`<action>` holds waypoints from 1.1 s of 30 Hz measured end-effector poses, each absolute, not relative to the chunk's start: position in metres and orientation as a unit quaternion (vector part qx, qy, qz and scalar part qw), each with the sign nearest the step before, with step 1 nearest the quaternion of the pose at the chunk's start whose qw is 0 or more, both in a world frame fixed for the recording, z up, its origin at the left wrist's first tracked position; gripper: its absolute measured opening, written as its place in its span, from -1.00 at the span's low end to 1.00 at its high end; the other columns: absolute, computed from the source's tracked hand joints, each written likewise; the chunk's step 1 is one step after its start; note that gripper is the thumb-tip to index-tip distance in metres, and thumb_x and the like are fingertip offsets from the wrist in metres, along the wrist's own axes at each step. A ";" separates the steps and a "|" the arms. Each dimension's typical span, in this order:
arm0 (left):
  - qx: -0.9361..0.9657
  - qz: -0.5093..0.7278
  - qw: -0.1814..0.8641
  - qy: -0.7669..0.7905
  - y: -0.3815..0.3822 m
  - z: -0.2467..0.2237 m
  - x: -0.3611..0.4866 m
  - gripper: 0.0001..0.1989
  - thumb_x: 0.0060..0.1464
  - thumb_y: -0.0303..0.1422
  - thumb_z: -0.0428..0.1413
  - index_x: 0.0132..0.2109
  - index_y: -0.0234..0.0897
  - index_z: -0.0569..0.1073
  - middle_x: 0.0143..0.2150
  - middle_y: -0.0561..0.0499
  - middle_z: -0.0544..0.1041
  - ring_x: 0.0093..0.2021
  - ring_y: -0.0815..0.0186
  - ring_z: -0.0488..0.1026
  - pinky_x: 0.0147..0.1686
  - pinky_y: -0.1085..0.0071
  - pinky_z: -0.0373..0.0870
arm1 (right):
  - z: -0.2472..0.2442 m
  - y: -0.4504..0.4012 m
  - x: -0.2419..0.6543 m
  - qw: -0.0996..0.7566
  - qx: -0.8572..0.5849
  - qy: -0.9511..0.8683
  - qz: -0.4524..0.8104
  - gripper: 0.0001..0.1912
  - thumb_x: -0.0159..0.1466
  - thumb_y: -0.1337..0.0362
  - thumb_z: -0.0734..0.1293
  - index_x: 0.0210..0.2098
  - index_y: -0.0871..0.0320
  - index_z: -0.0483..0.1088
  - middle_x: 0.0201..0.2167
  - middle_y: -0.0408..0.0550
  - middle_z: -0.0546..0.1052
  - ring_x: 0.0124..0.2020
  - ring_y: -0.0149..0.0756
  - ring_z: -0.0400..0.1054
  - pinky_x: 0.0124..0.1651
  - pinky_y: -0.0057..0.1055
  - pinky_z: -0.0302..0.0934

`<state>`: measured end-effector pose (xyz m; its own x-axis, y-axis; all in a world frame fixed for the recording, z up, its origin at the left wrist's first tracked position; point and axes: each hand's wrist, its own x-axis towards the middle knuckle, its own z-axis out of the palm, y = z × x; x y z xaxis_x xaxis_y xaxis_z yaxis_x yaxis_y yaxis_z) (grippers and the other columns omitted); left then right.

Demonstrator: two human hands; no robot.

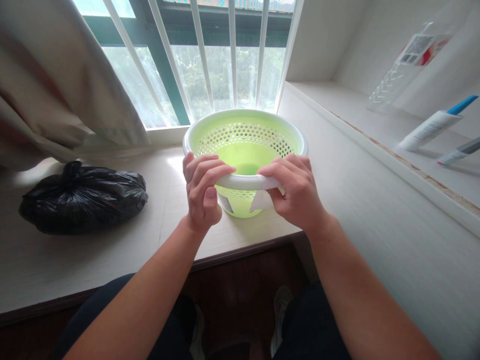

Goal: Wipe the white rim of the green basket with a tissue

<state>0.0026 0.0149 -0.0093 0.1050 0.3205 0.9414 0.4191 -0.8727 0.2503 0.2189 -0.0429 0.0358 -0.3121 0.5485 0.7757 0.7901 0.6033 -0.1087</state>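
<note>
Bare forearms (pixel 142 290) reach forward to the basket (pixel 245 150), which stands upright on the ledge (pixel 163 215) by the window (pixel 232 60). On its near rim, the left hand (pixel 202 190) hooks curled fingers over the edge, thumb outside; the right hand (pixel 296 190) has its fingers closed over the rim, pinching what looks like a white wipe (pixel 261 201), one corner hanging down. Good handling here probably means the left hand bracing the light basket against turning, while the right keeps the wipe snug round the rim's curve, pressing evenly without tipping the basket toward the ledge's front edge.

Around it, the side panel (pixel 375 185) leaves the right elbow less room, and the curtain (pixel 63 85) hangs well apart at the left. The black bag (pixel 90 200) lies clear of the left arm. Up on the shelf (pixel 337 97) are a bottle (pixel 408 70) and a tube (pixel 435 130), neither in the way.
</note>
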 end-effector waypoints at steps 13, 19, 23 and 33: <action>-0.744 -0.615 0.047 -0.257 0.015 -0.008 0.004 -0.53 0.40 -0.25 -0.26 0.03 -0.01 0.55 -0.05 0.04 0.60 0.18 0.21 0.47 0.49 -0.02 0.11 | 0.037 -0.043 0.219 0.404 -0.429 -0.796 -0.136 -0.72 0.24 0.52 0.31 -0.14 0.05 0.42 -0.26 -0.17 0.58 -0.18 -0.23 0.34 0.03 -0.22 0.11; -0.746 -0.613 0.048 -0.254 0.015 -0.008 0.003 -0.54 0.40 -0.23 -0.26 0.03 -0.02 0.54 -0.05 0.03 0.60 0.19 0.20 0.47 0.50 -0.01 0.09 | 0.036 -0.043 0.219 0.405 -0.426 -0.797 -0.138 -0.71 0.22 0.53 0.32 -0.14 0.07 0.43 -0.26 -0.18 0.58 -0.17 -0.24 0.34 0.04 -0.23 0.12; -0.746 -0.614 0.048 -0.255 0.015 -0.009 0.003 -0.54 0.40 -0.24 -0.26 0.03 -0.03 0.54 -0.05 0.03 0.60 0.18 0.20 0.47 0.49 -0.02 0.10 | 0.036 -0.043 0.219 0.408 -0.423 -0.797 -0.140 -0.71 0.22 0.53 0.32 -0.14 0.06 0.43 -0.26 -0.18 0.58 -0.18 -0.24 0.34 0.03 -0.23 0.12; -0.749 -0.608 0.055 -0.258 0.015 -0.008 0.003 -0.55 0.41 -0.21 -0.26 0.02 -0.03 0.53 -0.06 0.02 0.60 0.19 0.21 0.48 0.50 -0.03 0.11 | 0.036 -0.042 0.219 0.407 -0.422 -0.798 -0.141 -0.71 0.23 0.53 0.32 -0.14 0.05 0.42 -0.28 -0.20 0.56 -0.18 -0.24 0.34 0.03 -0.23 0.12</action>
